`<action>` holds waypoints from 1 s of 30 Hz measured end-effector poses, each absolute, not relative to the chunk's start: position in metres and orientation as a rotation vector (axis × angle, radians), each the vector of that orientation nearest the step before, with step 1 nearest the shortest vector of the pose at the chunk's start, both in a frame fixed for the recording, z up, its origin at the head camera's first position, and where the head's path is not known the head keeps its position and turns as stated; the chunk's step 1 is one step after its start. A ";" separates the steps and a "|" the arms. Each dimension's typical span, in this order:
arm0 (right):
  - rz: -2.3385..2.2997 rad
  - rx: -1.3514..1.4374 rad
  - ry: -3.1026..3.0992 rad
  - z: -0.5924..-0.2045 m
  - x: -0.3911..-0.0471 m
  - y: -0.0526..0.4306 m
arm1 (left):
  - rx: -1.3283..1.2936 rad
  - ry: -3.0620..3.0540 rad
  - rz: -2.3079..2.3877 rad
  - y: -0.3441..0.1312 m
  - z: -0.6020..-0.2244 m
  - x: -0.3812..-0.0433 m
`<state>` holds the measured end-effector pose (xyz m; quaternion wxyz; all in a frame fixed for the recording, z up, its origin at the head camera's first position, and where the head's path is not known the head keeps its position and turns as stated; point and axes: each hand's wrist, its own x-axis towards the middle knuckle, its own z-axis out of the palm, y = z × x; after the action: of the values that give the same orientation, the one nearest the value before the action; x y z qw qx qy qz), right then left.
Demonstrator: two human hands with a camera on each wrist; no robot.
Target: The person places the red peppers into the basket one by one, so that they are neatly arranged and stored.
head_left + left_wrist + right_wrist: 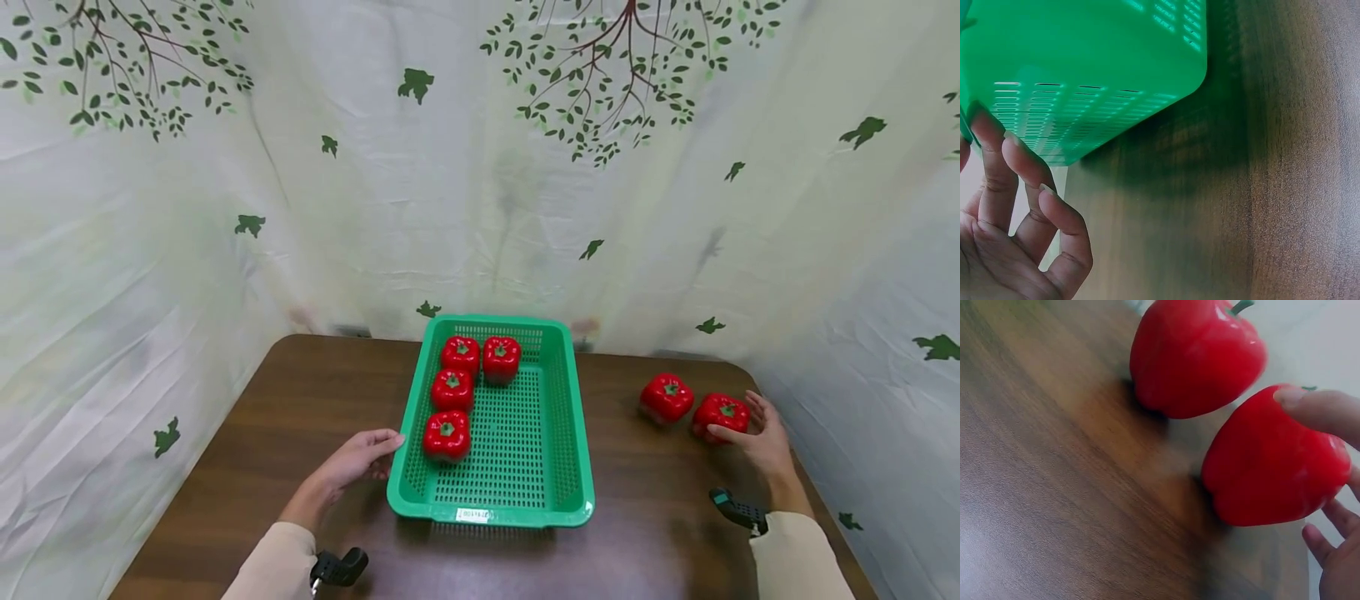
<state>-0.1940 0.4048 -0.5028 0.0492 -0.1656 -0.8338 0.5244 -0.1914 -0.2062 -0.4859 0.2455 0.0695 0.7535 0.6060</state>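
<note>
A green plastic basket [491, 520] with slotted walls and floor stands on the table, and several red bell peppers [452, 389] sit inside along its left and far part. With thumb and index finger my left hand [360, 460] pinches the basket's left rim; the other fingers are bent below the rim, beside the basket's wall [1116, 56] in the left wrist view. Over on the right, my right hand [767, 440] holds a red bell pepper [1272, 465], thumb on the near side and fingers around the far side. Another bell pepper [1194, 359] stands just left of it on the table.
The brown wooden table [637, 533] has rounded far corners. A pale cloth [375, 208] printed with leaves and branches hangs behind it and along both sides. Each wrist wears a dark strap device [339, 568].
</note>
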 end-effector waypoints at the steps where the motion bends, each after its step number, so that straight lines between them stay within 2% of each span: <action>1: 1.597 -0.520 -2.543 -0.503 -0.194 0.404 | 0.190 2.056 1.654 -0.206 -0.486 -0.191; 8: 1.572 -0.644 -2.529 -0.509 -0.194 0.404 | 0.207 2.042 1.665 -0.203 -0.484 -0.192; 18: 1.562 -0.661 -2.521 -0.514 -0.188 0.404 | 0.206 2.038 1.656 -0.206 -0.486 -0.192; 30: 1.485 -0.516 -2.659 -0.499 -0.170 0.405 | 0.174 2.014 1.667 -0.206 -0.487 -0.193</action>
<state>-0.1705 0.4049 -0.4994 0.0263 -0.1670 -0.8606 0.4805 -0.1934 -0.2064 -0.4871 0.2577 0.0642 0.7426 0.6148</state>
